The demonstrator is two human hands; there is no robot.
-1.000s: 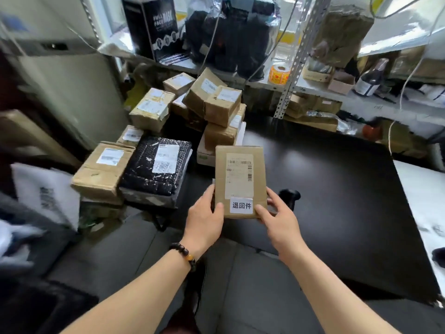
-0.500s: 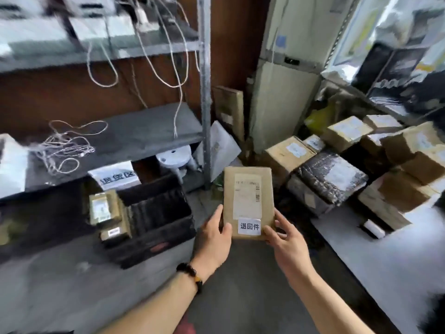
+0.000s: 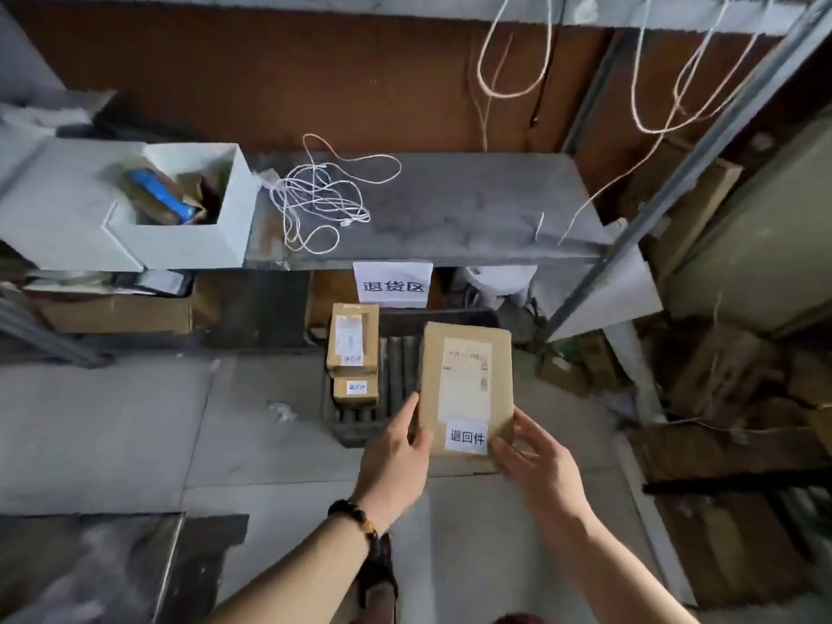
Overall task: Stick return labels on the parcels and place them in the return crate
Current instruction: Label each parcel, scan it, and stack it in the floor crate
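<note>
Your parcel [image 3: 466, 389] is plain brown cardboard; its label [image 3: 467, 436] is white with black characters. The crate [image 3: 397, 376] is black and ribbed, the sign [image 3: 392, 285] white with black characters, the cables [image 3: 315, 195] white, the shelf [image 3: 450, 209] mottled grey.

Single view, head-worn, wide-angle. Faces forward and steeply down along both forearms. Nearest: left hand [image 3: 396, 448] and right hand [image 3: 535, 466], holding a parcel [image 3: 466, 385]. Farther: crate [image 3: 396, 367] on the floor [image 3: 112, 421], with a shelf [image 3: 450, 209] above.
</note>
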